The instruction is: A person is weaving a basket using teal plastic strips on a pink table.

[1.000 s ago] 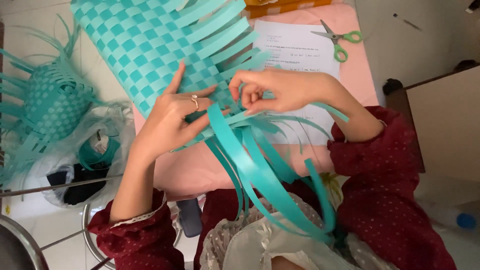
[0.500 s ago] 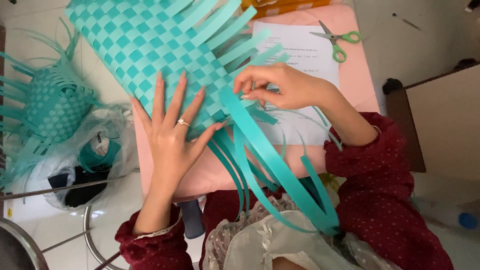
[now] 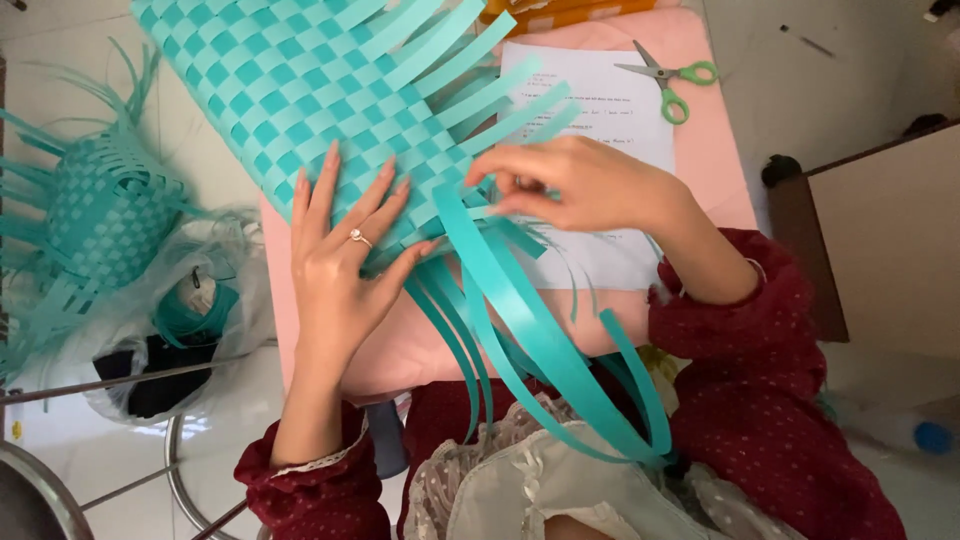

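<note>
**Strip pinched at the mat's near edge**

Right hand (image 3: pixel 585 185) closed, fingertips pinching a teal strip (image 3: pixel 520 310) where it leaves the woven mat (image 3: pixel 300 90). From the pinch, long axis running near and right toward the lap. Left hand (image 3: pixel 340 265) splayed flat, pressing the weave just left of the pinch. Farther out: paper sheet (image 3: pixel 600 100) and green-handled scissors (image 3: pixel 675 85) on the pink table (image 3: pixel 700 40); a woven basket (image 3: pixel 95 215) far left.

Woven mat (image 3: pixel 300 80) on table (image 3: pixel 700 60); scissors (image 3: pixel 672 82) right, on paper (image 3: pixel 600 110).
</note>
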